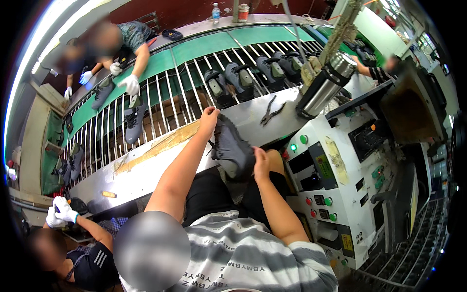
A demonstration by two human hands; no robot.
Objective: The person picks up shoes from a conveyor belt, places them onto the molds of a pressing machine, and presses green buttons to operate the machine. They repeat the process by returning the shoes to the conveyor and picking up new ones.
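Observation:
A dark grey shoe (230, 148) is tilted over my lap, in front of the steel table edge, with a black lace hanging at its left side. My left hand (209, 119) is closed at its upper end, fingers pinched together near the rim. At the lower right end, my right hand (261, 163) grips it with bent fingers; part of that grip is hidden behind the shoe. A pair of pliers (269, 112) lies on the steel table (248, 116), just beyond the shoe.
Beyond the table runs a roller conveyor (176, 97) with several grey shoes (239, 80). A steel thermos (327, 83) stands beside a white control machine (318, 168) at right. Co-workers in white gloves (130, 84) handle shoes at far left; another gloved person sits at near left.

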